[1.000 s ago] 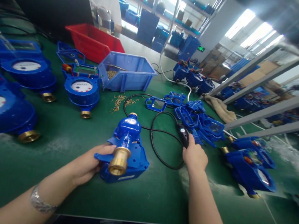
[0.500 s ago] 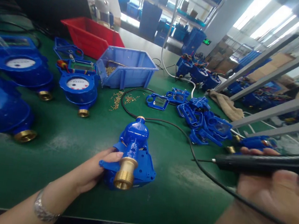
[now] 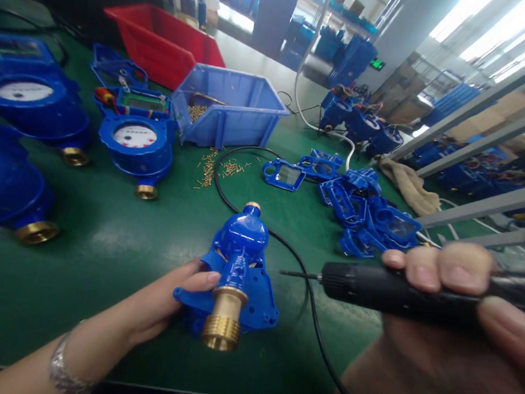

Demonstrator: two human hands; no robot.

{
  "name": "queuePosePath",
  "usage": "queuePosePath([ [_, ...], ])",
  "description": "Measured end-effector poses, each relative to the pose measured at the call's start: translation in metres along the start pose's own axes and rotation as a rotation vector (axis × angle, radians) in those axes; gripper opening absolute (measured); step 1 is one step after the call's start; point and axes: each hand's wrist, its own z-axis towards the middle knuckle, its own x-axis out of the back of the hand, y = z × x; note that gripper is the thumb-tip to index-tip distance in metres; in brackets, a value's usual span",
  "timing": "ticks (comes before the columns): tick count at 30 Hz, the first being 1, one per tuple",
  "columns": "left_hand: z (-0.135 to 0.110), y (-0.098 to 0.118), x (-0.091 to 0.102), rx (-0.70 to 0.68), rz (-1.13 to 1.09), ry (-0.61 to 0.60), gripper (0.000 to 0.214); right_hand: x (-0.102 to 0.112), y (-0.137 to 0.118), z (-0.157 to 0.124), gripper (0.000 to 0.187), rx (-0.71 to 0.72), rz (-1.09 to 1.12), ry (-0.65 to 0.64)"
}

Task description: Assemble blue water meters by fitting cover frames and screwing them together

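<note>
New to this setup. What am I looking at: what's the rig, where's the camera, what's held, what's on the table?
There's no robot: these are a person's bare hands. The view comes from one camera worn on the head, facing forward and down.

The left hand grips a blue meter body with a brass threaded end towards the camera. The right hand holds a black screwdriver-like tool, its thin bit pointing towards that body.

On the green table lie more blue meters at left, loose brass-coloured screws before a blue bin, a red bin behind, and a pile of blue frames at right.
</note>
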Motion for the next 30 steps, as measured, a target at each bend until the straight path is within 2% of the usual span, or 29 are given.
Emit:
queuePosePath([
  [3,0.0,0.001,0.0,0.007,0.005,0.007,0.039,-0.024,0.006,0.002,0.037,-0.077,0.235,-0.066],
  [7,0.001,0.001,0.0,0.003,0.023,0.016,0.043,-0.038,0.018,0.006,0.041,-0.162,0.29,-0.122],
  [18,0.002,-0.001,-0.001,-0.027,0.049,0.022,0.047,-0.044,0.024,0.017,0.036,-0.211,0.249,-0.195],
  [23,0.001,0.001,-0.003,-0.018,0.017,0.012,0.046,-0.048,0.04,0.01,0.04,-0.345,0.255,-0.295],
  [25,0.001,0.001,-0.005,-0.01,0.014,0.033,0.046,-0.05,0.046,0.007,0.038,-0.344,0.245,-0.27],
  [30,0.003,-0.004,-0.011,-0.014,-0.017,0.113,0.058,-0.055,0.056,0.003,0.026,-0.328,0.289,-0.1],
])
